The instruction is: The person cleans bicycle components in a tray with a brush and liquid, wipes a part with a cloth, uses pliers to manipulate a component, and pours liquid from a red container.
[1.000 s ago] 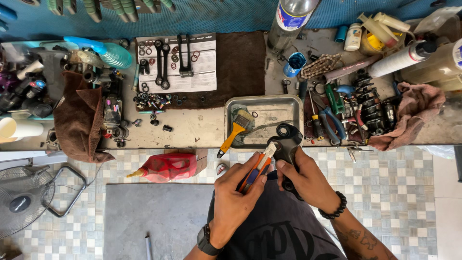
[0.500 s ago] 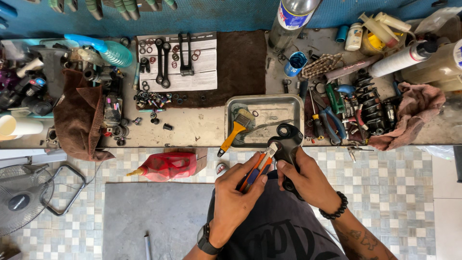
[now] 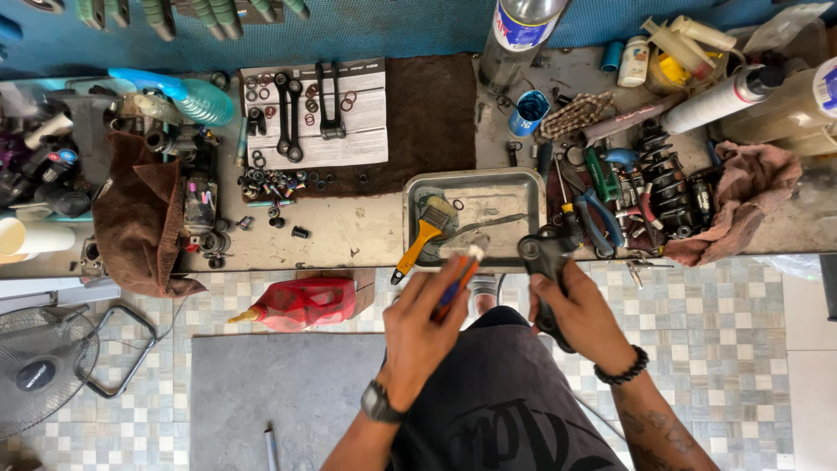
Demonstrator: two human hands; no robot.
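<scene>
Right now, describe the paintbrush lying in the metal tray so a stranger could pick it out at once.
Start at the cluttered workbench and find the rectangular metal tray at its front edge, just beyond the person's hands. The paintbrush lies across the tray's left corner, handle jutting over the bench edge. Its flat yellow-orange handle sets it apart from the slimmer orange-and-blue brush in the left hand.

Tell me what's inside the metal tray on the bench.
The metal tray holds a yellow-handled paintbrush leaning over its rim, a thin grey tool and a small ring. Its near edge is hidden by the raised brush.
</scene>
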